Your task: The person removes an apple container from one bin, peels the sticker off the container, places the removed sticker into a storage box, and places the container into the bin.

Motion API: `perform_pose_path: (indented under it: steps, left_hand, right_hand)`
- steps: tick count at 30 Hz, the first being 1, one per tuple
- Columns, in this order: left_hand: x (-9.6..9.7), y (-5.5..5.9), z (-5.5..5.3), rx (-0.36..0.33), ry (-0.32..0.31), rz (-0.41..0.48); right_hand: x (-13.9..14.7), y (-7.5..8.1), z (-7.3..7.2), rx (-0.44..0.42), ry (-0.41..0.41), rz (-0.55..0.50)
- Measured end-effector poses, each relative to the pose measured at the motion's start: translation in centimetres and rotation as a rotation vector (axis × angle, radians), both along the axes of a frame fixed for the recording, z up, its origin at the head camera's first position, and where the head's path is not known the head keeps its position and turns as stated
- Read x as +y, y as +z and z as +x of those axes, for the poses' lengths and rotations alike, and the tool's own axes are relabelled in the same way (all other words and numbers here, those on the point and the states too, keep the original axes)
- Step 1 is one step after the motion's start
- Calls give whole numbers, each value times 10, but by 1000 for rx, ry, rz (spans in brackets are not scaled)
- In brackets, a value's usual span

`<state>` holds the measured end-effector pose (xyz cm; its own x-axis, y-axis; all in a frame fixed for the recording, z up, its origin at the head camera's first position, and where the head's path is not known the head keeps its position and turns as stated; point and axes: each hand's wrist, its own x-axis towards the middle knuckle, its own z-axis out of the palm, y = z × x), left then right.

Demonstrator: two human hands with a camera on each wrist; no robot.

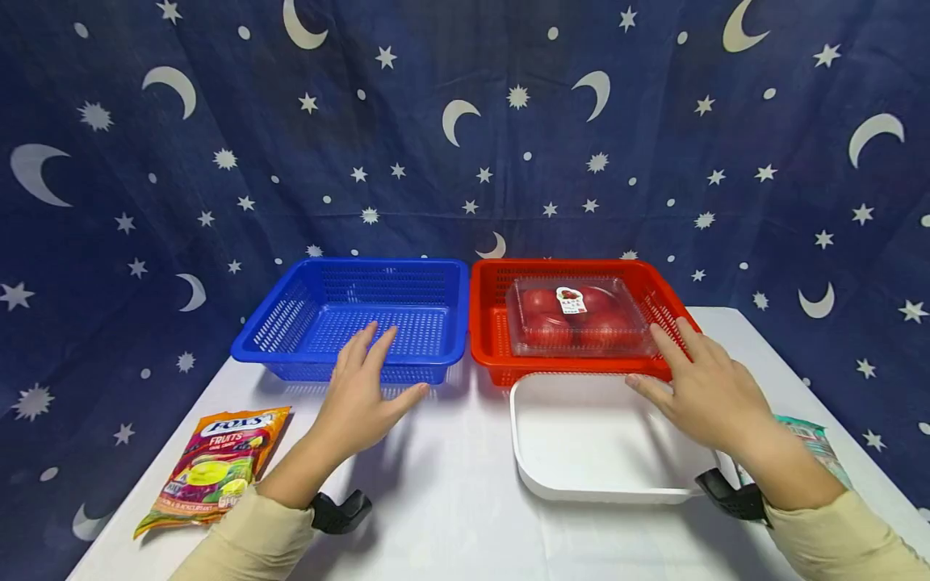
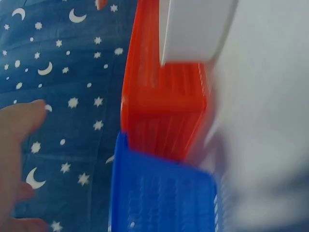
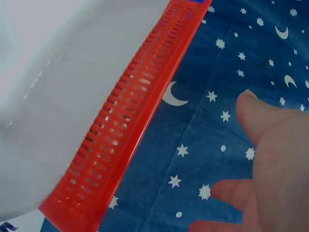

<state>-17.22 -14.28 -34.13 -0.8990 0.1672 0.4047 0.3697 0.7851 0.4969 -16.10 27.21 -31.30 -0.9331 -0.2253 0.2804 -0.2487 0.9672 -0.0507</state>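
Note:
My left hand [image 1: 363,399] hovers before the blue basket [image 1: 283,359], fingers spread and holding nothing. In the head view its fingertips overlap the basket's front wall. My right hand [image 1: 715,395] is above the right side of a white tub [image 1: 596,436], also with spread fingers and no object in them. The tub overlaps the front of a red basket [image 1: 501,363]. Inside that basket lies a clear plastic box of red round fruit [image 1: 581,323] with a white label. In the right wrist view, the right thumb and fingers stand apart from the red basket [image 3: 128,116].
An orange bag of Fox's fruit candy [image 1: 214,468] lies at the left of the white table [image 1: 465,516]. Partly hidden behind the right forearm is a green packet [image 1: 817,444]. A dark blue curtain [image 1: 407,153] with moons and stars hangs behind the baskets.

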Motion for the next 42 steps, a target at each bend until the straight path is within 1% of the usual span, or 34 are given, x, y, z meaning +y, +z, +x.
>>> perform_pose_path:
  steps: [2, 5, 9, 13, 17, 22, 26, 29, 33, 36, 38, 40, 42]
  left_hand:
    - [9, -2, 0, 23, -30, 91]
    - [22, -7, -2, 42, -76, 224]
    - [39, -13, -7, 37, -121, 336]
    - [55, -20, -11, -37, -177, 433]
    - [68, -28, -12, -154, -225, 542]
    - [79, -39, -16, -281, -222, 620]
    - [86, -45, -20, -334, -209, 655]
    - [93, -49, -26, -349, -188, 681]
    - [104, -55, -35, -370, -171, 753]
    - [110, -59, -41, -393, -195, 851]
    - [114, -61, -45, -394, -206, 897]
    - [118, -61, -48, -384, -210, 920]
    - [121, -61, -51, -366, -191, 903]
  right_hand:
    - [2, 1, -3, 0, 14, -21]
    - [4, 3, -7, -41, 37, -82]
    - [7, 5, -15, -117, 78, -178]
    - [12, 8, -25, -183, 85, -240]
    - [18, 8, -35, -244, 67, -286]
    - [25, 6, -46, -275, 66, -345]
    - [27, 4, -54, -282, 76, -379]
    - [27, 3, -59, -298, 69, -393]
    - [27, 1, -66, -313, 60, -411]
    - [27, -1, -74, -320, 57, -421]
    - [27, -2, -80, -333, 54, -427]
    - [28, -2, -85, -349, 50, -426]
    - [29, -1, -91, -368, 43, -425]
